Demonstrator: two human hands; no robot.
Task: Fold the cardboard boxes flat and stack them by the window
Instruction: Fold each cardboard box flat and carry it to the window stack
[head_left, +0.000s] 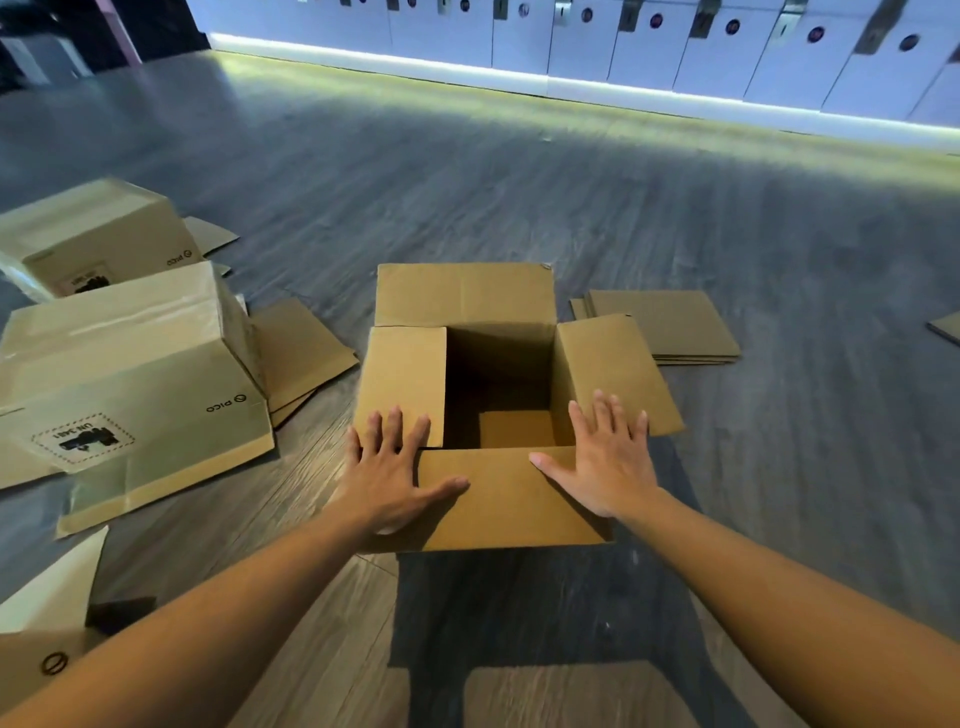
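Cardboard box (498, 364) stands open. Left hand (387, 467) and right hand (605, 462) lie flat, fingers spread, gripping nothing. Push both sides together evenly.

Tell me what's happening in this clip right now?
A person has both hands flat on an open cardboard box standing on the floor: the left hand across its left and near flaps, the right hand across its near and right flaps. All four flaps are spread open, and the box is not yet flattened. A pile of flat cardboard lies just beyond it; two taped boxes sit left.
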